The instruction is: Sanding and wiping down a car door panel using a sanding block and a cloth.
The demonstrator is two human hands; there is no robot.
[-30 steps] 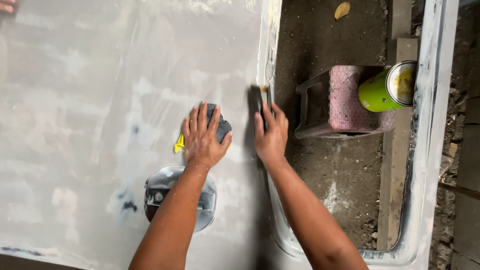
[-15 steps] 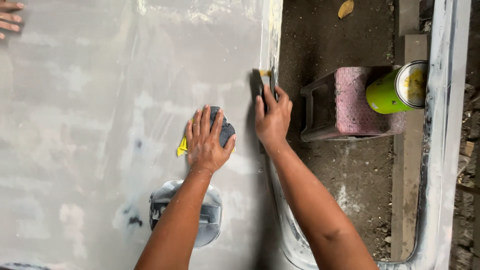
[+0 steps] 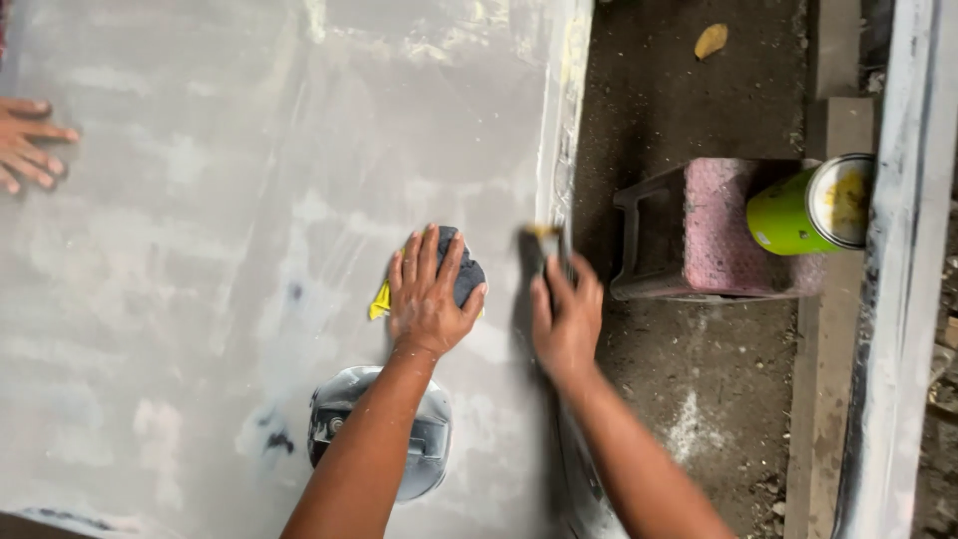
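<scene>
Left hand [image 3: 429,299] pressed flat, fingers spread, on dark sanding pad [image 3: 467,277] with yellow backing, on grey primed panel [image 3: 200,250], surface matte, patchy with pale filler streaks. Right hand [image 3: 567,324] curled around panel's right edge, fingers closed on thin dark tool [image 3: 544,250], blurred, kind unclear. Round recessed cap [image 3: 424,454] below left forearm. Another person's hand [image 3: 25,145] rests at panel's left edge. Right of panel: bare dirt floor [image 3: 689,100], pink-topped stool [image 3: 714,230], green can [image 3: 810,208] lying on side, lid pale.
</scene>
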